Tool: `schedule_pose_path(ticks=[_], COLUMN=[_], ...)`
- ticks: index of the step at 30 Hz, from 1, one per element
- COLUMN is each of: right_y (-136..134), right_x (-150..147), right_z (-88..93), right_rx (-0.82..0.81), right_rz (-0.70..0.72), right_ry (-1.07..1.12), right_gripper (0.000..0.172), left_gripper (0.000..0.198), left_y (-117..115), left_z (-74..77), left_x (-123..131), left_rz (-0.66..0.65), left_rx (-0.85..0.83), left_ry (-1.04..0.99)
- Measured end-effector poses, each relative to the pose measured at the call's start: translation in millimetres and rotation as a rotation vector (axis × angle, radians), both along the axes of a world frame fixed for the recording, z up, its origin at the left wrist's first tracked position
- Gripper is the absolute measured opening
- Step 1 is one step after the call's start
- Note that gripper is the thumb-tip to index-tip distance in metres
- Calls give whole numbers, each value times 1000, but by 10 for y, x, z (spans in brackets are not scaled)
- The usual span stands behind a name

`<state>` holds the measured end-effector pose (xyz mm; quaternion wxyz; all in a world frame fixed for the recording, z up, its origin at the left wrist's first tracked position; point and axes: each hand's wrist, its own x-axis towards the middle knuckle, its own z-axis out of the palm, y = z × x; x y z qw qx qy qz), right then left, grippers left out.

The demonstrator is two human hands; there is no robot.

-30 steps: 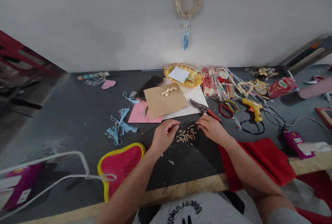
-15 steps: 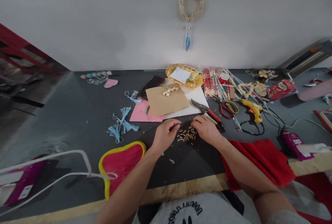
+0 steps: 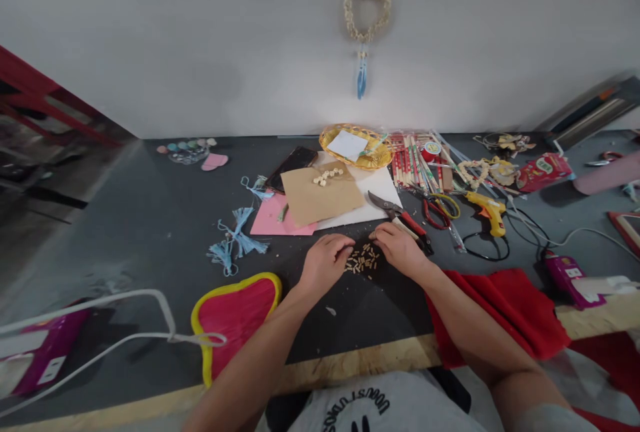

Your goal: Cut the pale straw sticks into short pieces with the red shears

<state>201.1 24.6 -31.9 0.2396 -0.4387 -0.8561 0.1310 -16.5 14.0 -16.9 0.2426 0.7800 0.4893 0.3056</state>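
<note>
A loose pile of short wooden stick pieces (image 3: 363, 260) lies on the dark table between my two hands. At the pile's left edge my left hand (image 3: 325, 262) rests with its fingers curled toward the thumb. My right hand (image 3: 400, 249) is at the pile's upper right, fingertips drawn together. Whatever either hand may hold is too small to tell. Just beyond the right hand lie red-handled pruning shears (image 3: 400, 215). A brown paper sheet (image 3: 320, 202) carries a cluster of small pale pieces (image 3: 329, 177).
Blue tassels (image 3: 240, 235) lie to the left, above a red, yellow-edged pad (image 3: 235, 319). A wicker basket (image 3: 376, 157), bundled patterned sticks (image 3: 413, 162), scissors (image 3: 443, 209) and a yellow glue gun (image 3: 487, 212) stand beyond. Red cloth (image 3: 510, 312) lies under my right forearm.
My left hand has shifted slightly right, over the pile's left side. The wooden pieces sit a little closer together. My right hand has barely moved.
</note>
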Motion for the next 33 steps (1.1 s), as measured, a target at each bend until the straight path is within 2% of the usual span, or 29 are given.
schedule_pose_path(ticks=[6,19,24,33], right_y=[-8,3,11,69], right_x=[-38,-63,-58,12], right_z=[8,-29,-40,-82], right_rx=[30,67,45,-41], right_rz=[10,7,-2,-57], right_ry=[-96,-178,-121,164], right_gripper=[18,18,19,18], left_gripper=[15,14,15,17], left_y=[4,16,9,-37], left_z=[-49,-52,-58,13], left_x=[-1,-11,6,122], left_rz=[-26,-32,-32,-58], left_rx=[90,70,84,146], left_ry=[68,86,94,224])
